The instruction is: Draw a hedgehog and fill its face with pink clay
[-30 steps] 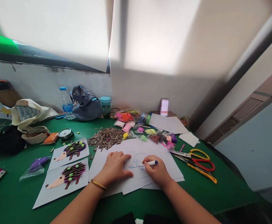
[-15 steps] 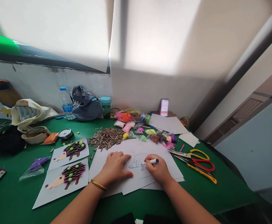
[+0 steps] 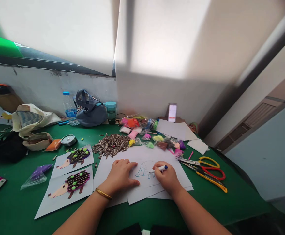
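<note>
My right hand (image 3: 166,176) grips a white marker (image 3: 160,169) with a dark blue end, its tip down on a white sheet of paper (image 3: 142,192). On that sheet is a blue line drawing of a hedgehog (image 3: 144,169) with a pointed snout, small marks on its body and short legs; my right hand covers its rear part. My left hand (image 3: 123,173) lies with spread fingers on the paper, left of the drawing, holding nothing. Other white sheets lie beneath.
Two hedgehog pictures (image 3: 69,186) made with seeds and clay lie at left. Behind the paper are a heap of striped seeds (image 3: 112,145) and several bags of coloured clay (image 3: 160,145). Scissors (image 3: 211,169) lie at right. A bottle (image 3: 70,111) and blue bag (image 3: 91,112) stand at back.
The marker and my right hand have shifted slightly right along the hedgehog's underside, and more leg lines show there. My left hand stays in place.
</note>
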Demonstrator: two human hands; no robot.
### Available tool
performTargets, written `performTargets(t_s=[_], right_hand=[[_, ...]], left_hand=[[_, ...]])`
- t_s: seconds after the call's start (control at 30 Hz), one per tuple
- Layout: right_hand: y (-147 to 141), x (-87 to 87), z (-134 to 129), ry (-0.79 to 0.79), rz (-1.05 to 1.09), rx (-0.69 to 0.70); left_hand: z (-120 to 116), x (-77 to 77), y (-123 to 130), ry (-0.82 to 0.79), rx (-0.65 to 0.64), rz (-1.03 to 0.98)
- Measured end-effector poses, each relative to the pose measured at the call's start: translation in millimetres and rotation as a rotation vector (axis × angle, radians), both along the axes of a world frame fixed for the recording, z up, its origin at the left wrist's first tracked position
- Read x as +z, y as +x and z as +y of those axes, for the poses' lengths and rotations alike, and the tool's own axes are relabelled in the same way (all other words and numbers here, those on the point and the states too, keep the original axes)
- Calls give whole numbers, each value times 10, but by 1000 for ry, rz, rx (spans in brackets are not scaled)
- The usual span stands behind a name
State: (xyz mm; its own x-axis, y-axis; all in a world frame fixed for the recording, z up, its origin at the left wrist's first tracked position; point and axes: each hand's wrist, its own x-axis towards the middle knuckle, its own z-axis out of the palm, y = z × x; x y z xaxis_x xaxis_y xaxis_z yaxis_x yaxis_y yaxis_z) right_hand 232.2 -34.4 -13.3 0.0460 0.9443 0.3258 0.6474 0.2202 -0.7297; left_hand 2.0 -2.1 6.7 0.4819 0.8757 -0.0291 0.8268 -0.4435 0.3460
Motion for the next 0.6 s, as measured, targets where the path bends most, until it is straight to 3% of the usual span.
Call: performTargets(t_s=[0.6], right_hand=[[31, -60, 52, 34, 43, 24]], left_hand=[[9, -49, -22, 38, -23, -36]])
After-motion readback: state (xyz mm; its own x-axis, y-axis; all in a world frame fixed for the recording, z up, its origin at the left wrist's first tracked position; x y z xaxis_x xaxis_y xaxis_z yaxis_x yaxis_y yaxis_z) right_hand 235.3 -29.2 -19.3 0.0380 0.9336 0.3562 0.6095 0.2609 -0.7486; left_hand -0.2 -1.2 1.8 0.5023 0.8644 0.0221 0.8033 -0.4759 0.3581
